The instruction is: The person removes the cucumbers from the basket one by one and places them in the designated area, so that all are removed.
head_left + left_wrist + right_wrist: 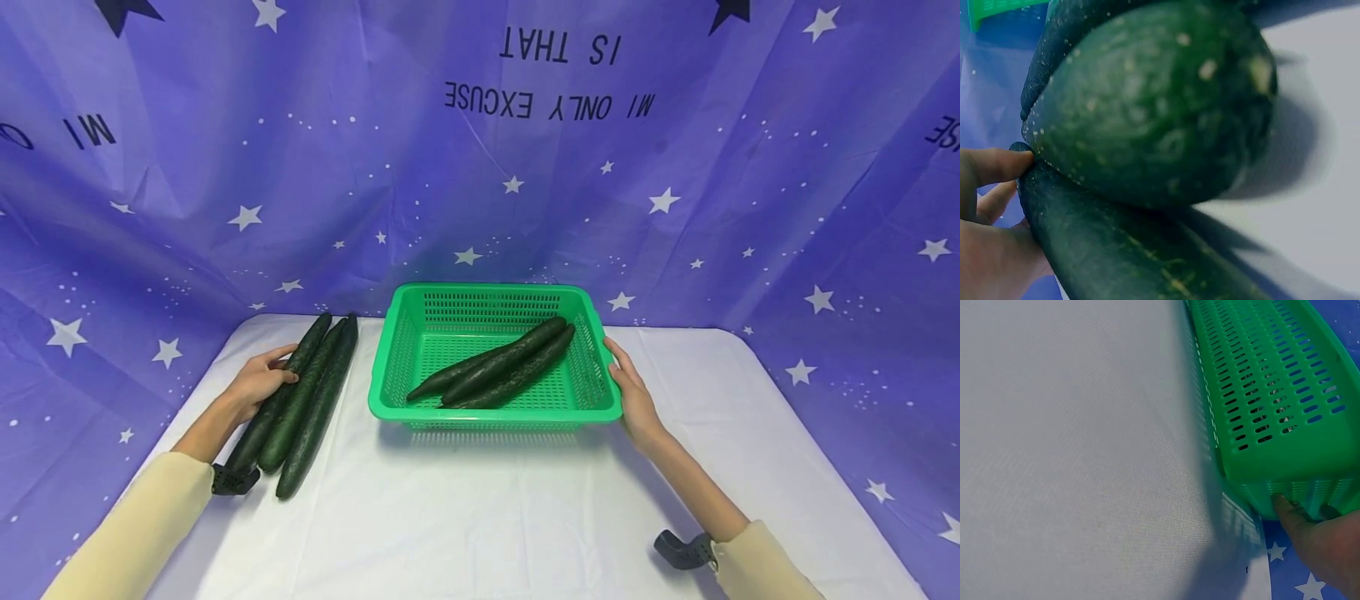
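Observation:
Three long dark green cucumbers lie side by side on the left of the table in the head view. My left hand (262, 379) grips the leftmost cucumber (251, 437), thumb on one side and fingers on the other. Beside it are the middle cucumber (279, 446) and the right one (300, 458). The left wrist view shows the thumb (1004, 165) against the held cucumber (1104, 237). My right hand (636, 404) touches the right end of a green plastic basket (495, 414), fingers against the outside wall under its rim. Inside the basket lie three cucumbers (517, 354), slanted together.
A white cloth (480, 517) covers the table. Purple curtain (480, 183) with stars and lettering hangs behind and along both sides. Dark wrist mounts (682, 550) are on both forearms, the left one close to the cucumbers' near ends.

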The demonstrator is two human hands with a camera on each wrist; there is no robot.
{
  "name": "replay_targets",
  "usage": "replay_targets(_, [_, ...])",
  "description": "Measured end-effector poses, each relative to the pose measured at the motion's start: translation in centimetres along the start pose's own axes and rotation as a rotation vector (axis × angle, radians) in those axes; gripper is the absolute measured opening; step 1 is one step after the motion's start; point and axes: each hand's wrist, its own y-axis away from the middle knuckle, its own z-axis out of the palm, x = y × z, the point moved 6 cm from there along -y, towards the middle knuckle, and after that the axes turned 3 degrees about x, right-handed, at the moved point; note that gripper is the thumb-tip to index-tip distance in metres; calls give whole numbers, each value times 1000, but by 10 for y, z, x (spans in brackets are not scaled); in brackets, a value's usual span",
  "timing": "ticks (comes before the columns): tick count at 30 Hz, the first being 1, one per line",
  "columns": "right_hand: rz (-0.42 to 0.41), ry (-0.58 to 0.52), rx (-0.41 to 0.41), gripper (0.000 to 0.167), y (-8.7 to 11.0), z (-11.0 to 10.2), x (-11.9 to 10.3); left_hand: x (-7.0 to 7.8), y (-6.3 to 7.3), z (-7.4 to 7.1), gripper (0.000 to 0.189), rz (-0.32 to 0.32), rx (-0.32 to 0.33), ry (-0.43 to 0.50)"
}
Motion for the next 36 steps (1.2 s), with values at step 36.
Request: replay_targets(36, [-3,10,-5,53,0,0,1,36,9,-8,63,90,171,-106])
